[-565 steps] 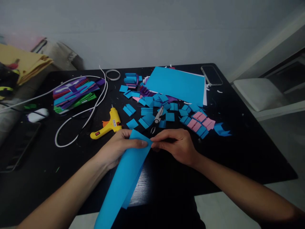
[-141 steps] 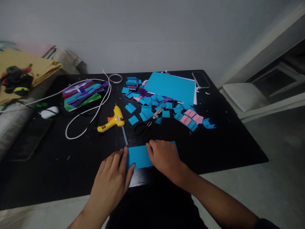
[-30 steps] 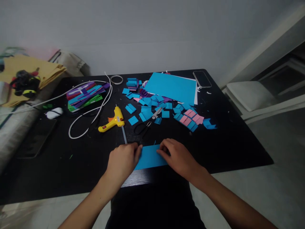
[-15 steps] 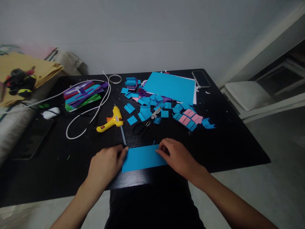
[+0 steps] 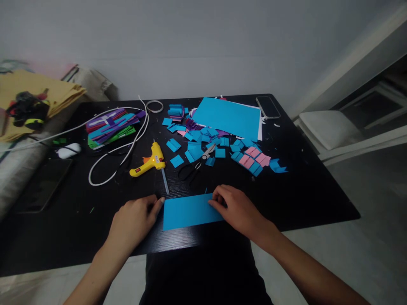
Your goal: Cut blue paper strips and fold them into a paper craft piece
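- Left hand (image 5: pixel 135 218): lies open, palm down, on the table (image 5: pixel 302 199), with its fingertips at the left corner of the paper.
- Glue gun (image 5: pixel 149 163): yellow, behind the left hand.
- Blue paper (image 5: pixel 187 210): a strip lying flat at the table's near edge, between both hands.
- Scissors (image 5: pixel 194 164): behind the paper.
- Right hand (image 5: pixel 237 207): not gripping, fingertips pressing on the paper's right end.

— What lies along the table's (image 5: pixel 305 190) far edge?
— A large blue sheet (image 5: pixel 227 117), a phone (image 5: pixel 268 106) by the far right corner, a tape ring (image 5: pixel 154 106).
— And mid-table?
— A yellow glue gun (image 5: pixel 149 163), and scissors (image 5: pixel 195 163) among small folded pieces (image 5: pixel 251 159).
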Tool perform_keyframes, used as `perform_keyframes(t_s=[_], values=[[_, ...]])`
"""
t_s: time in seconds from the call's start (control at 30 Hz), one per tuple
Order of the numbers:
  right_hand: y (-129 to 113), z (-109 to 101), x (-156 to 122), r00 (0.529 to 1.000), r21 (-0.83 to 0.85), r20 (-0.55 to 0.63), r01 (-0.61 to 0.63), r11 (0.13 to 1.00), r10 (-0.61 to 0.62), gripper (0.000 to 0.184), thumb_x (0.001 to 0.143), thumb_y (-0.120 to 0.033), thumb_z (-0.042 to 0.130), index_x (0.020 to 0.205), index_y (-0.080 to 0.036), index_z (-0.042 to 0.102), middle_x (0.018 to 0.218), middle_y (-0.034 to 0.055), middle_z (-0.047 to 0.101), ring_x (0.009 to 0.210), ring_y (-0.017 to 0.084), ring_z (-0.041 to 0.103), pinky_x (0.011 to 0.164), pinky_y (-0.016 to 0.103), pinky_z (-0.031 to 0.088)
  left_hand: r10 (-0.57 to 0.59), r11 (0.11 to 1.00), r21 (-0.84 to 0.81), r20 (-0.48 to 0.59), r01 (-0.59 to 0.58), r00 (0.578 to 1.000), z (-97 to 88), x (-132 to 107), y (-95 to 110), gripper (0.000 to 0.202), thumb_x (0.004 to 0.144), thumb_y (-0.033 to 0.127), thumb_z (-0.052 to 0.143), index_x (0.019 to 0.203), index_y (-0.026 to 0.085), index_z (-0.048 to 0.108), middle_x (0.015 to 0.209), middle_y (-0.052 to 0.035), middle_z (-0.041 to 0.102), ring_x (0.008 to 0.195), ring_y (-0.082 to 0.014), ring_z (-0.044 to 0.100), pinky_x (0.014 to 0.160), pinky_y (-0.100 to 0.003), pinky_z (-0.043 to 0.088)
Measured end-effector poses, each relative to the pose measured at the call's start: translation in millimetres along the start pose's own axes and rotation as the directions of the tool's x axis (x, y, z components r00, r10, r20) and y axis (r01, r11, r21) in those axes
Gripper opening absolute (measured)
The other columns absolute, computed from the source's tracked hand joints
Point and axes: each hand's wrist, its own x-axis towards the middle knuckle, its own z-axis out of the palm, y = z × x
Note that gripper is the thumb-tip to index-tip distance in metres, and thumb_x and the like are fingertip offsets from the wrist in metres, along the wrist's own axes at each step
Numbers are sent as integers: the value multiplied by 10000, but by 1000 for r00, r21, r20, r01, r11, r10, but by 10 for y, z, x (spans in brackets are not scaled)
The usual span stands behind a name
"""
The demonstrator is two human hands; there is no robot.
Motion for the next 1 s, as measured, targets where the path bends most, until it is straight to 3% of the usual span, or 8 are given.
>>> perform_keyframes(t_s=[0.53, 0.77, 1.0], values=[[11, 21, 2, 1000, -7, -7, -9, 1000, 9, 153, 952, -188, 684, 822, -197, 605, 854, 9, 639, 785, 164, 603, 679, 298, 437, 26, 996, -86, -9, -27, 1000, 23, -3, -40, 453, 1012, 521, 334, 784, 245, 612, 799, -65, 721, 795, -274, 685, 683, -337, 383], [-20, 47, 12, 999, -95, -48, 8, 995, -13, 139, 928, -179, 664, 810, -197, 592, 827, 17, 638, 741, 163, 594, 642, 294, 413, -17, 997, -82, -50, 13, 999, 47, -44, 13, 496, 1026, 561, 311, 744, 243, 569, 698, -44, 673, 716, -264, 665, 631, -320, 363], [-98, 169, 67, 993, -282, -112, -59, 958, 28, 206, 995, -315, 611, 834, -188, 614, 851, 43, 690, 778, 195, 654, 624, 300, 375, -33, 999, -43, -95, 29, 995, 109, -29, 18, 543, 988, 669, 365, 732, 241, 577, 701, -48, 676, 750, -300, 688, 613, -318, 347]])
